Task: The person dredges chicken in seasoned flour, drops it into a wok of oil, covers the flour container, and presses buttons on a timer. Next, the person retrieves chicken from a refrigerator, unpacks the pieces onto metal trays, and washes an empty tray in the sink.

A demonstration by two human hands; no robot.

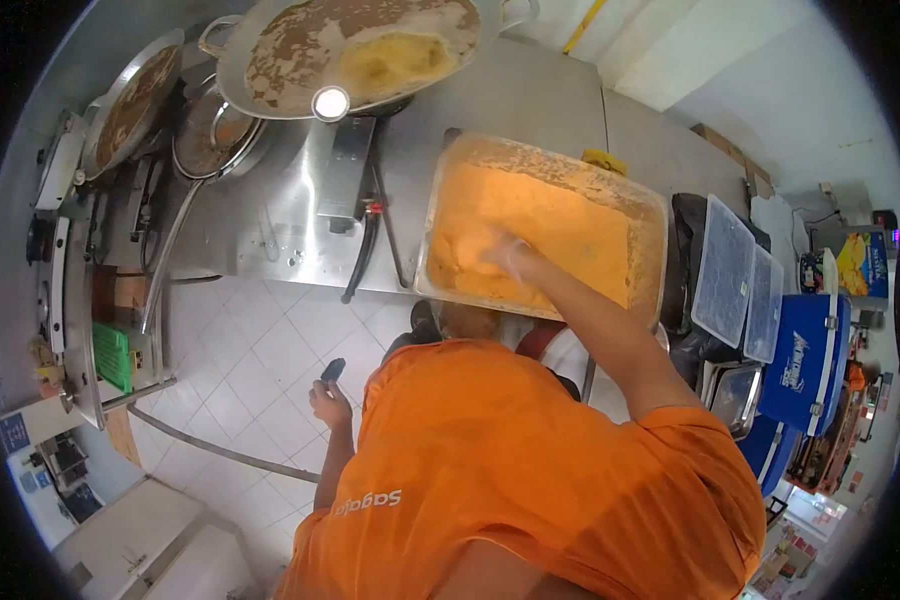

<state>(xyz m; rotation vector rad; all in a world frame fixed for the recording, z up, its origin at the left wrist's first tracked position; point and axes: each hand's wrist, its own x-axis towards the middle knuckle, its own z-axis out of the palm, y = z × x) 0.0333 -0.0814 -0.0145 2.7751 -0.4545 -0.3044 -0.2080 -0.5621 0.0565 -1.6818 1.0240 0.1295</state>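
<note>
My right hand (508, 256) reaches into a large rectangular tub (655, 240) of orange powder (560, 225). Something thin and whitish shows around the hand; its fingers blend into the powder and cannot be made out. Low at the left, above the tiled floor, my left hand (331, 404) holds a small dark object (334, 370) between its fingers. The tub rests on the steel counter (270, 215).
A wide pan (305, 50) of oil with yellow foam stands at the top. Left of it are a strainer (210, 135) and another pan (135, 105). Clear lids (722, 272) and a blue cooler (800, 350) are at the right.
</note>
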